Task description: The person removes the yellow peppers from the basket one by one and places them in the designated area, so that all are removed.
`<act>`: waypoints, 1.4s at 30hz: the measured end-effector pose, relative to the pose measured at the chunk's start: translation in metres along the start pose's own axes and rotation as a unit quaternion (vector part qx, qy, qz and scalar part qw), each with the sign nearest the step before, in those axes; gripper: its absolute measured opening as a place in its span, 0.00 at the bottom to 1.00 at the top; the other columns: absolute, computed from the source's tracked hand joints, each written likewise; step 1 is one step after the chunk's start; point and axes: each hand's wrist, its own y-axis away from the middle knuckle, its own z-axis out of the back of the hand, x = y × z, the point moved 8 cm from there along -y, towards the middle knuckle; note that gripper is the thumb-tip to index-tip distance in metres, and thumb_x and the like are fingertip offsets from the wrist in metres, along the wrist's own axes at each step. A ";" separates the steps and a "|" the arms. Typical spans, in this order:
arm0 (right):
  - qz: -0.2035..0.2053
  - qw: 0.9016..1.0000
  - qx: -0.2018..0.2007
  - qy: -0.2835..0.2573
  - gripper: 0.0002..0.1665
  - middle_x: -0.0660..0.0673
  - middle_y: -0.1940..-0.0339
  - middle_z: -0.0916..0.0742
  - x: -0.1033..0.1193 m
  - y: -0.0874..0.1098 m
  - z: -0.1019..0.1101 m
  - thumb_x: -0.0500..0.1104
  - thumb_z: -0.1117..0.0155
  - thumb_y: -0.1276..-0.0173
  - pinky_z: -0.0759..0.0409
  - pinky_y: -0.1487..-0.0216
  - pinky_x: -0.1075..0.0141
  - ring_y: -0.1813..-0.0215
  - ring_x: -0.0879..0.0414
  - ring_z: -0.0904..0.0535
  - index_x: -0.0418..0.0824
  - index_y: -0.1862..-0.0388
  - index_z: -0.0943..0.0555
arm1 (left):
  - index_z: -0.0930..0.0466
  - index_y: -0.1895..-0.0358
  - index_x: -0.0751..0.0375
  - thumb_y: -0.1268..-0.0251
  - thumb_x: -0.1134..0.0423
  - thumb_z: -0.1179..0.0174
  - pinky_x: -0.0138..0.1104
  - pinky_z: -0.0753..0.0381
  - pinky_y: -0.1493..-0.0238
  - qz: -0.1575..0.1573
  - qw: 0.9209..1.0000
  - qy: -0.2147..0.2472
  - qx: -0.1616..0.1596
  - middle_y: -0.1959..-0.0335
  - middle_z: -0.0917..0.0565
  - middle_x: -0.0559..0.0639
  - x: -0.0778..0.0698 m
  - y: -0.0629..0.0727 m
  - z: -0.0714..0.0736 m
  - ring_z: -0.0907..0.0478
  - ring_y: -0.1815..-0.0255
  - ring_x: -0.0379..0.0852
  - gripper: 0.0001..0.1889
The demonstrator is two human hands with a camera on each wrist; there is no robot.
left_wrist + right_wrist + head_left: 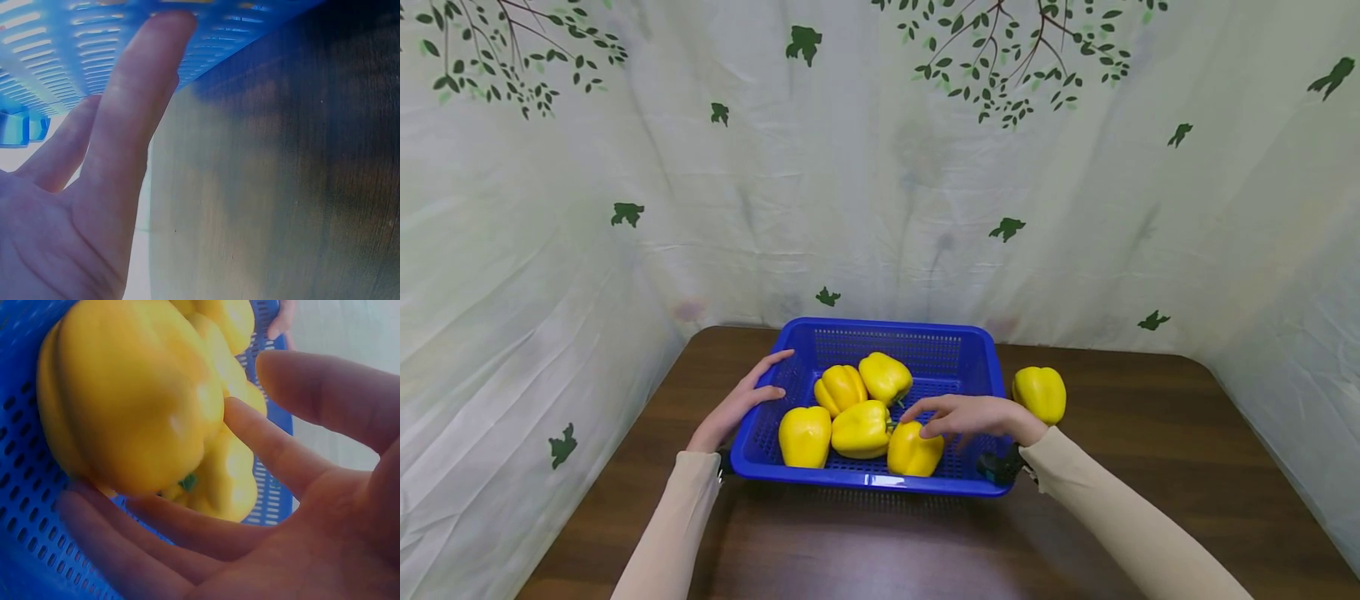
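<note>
Several yellow bell peppers (860, 429) lie in a blue perforated basket (880, 323). My left hand (745, 404) is at the basket's left side, its thumb and a finger reaching the rim. Straight fingers rest against the slotted wall in the left wrist view. Over the basket's front right part is my right hand (973, 417), its fingers spread around the nearest pepper (131, 394). Beside that pepper, the thumb (325, 394) stands apart from it; whether the other fingertips touch it I cannot tell. Part of its top is hidden by the hand in the head view.
Another yellow bell pepper (1040, 393) sits on the brown wooden table (1157, 450), just right of the basket. Behind the table hangs a pale curtain (880, 208) with printed leaves. A dark device (1000, 467) is strapped to the right wrist.
</note>
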 end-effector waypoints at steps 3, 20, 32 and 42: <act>0.027 1.000 0.004 0.009 0.20 0.41 0.41 0.24 0.004 -0.004 -0.001 0.40 0.47 0.27 0.26 0.58 0.55 0.60 0.48 0.28 0.40 0.37 0.26 | 0.52 0.24 0.42 0.30 0.61 0.50 0.58 0.29 0.46 -0.002 1.000 0.002 0.002 0.24 0.59 0.57 0.000 0.000 -0.001 0.42 0.34 0.71 0.34; -0.022 0.999 0.033 0.001 0.25 0.44 0.34 0.33 -0.005 -0.018 -0.005 0.35 0.44 0.30 0.25 0.49 0.47 0.47 0.49 0.29 0.52 0.36 0.26 | 0.52 0.24 0.42 0.29 0.60 0.51 0.58 0.30 0.45 -0.001 1.000 0.002 -0.001 0.24 0.59 0.57 -0.002 0.000 -0.001 0.42 0.34 0.71 0.33; -0.012 1.000 -0.007 -0.006 0.23 0.41 0.43 0.27 -0.007 -0.020 0.001 0.35 0.43 0.31 0.22 0.57 0.49 0.58 0.49 0.25 0.50 0.39 0.27 | 0.52 0.24 0.42 0.29 0.61 0.51 0.58 0.30 0.44 -0.002 1.000 0.009 0.004 0.24 0.60 0.57 -0.001 -0.001 -0.003 0.43 0.33 0.71 0.33; 0.013 0.998 -0.040 -0.054 0.20 0.42 0.45 0.25 -0.003 -0.012 0.012 0.41 0.43 0.30 0.22 0.56 0.44 0.56 0.48 0.24 0.49 0.40 0.27 | 0.52 0.24 0.43 0.29 0.63 0.52 0.58 0.30 0.45 -0.004 1.000 0.012 0.004 0.24 0.59 0.57 -0.001 0.000 -0.003 0.43 0.34 0.71 0.33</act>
